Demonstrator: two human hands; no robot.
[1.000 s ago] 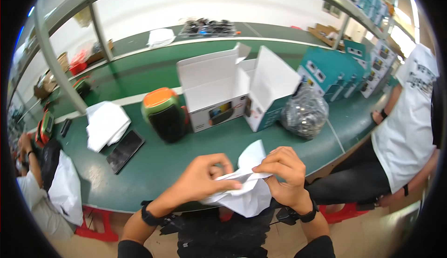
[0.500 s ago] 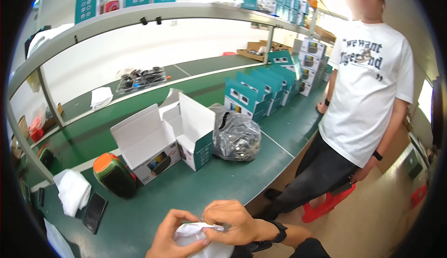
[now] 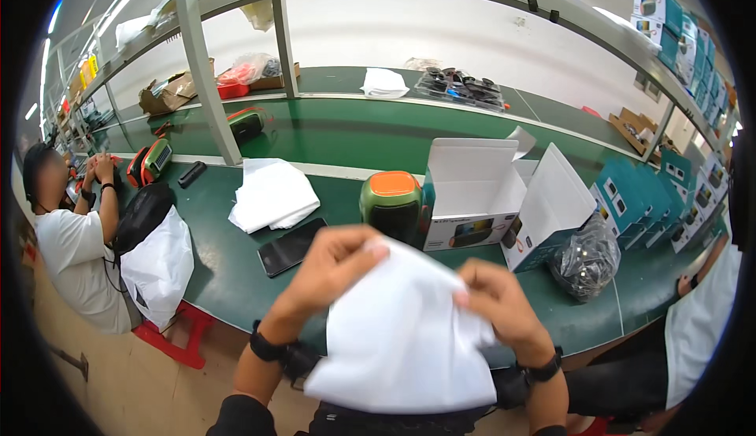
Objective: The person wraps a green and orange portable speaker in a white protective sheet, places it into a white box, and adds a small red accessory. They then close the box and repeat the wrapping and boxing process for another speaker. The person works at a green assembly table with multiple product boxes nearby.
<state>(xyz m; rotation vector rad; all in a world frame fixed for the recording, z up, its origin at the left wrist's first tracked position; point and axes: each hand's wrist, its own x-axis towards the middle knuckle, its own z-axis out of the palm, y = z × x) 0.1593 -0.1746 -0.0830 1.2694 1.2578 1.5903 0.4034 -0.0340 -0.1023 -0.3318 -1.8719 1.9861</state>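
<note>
The white plastic bag [image 3: 402,334] hung spread between both hands above the near edge of the green bench [image 3: 236,271], its top corners pinched by the left hand [image 3: 335,267] and right hand [image 3: 496,302], long axis running downward.

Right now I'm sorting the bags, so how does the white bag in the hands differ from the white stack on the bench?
The white bag is held up, spread out, by the left hand and right hand; the white stack lies untouched on the green bench. The bag is one smooth sheet, while the stack is several folded layers. The bag looks larger, though it is nearer the camera. Both are plain white.
</note>
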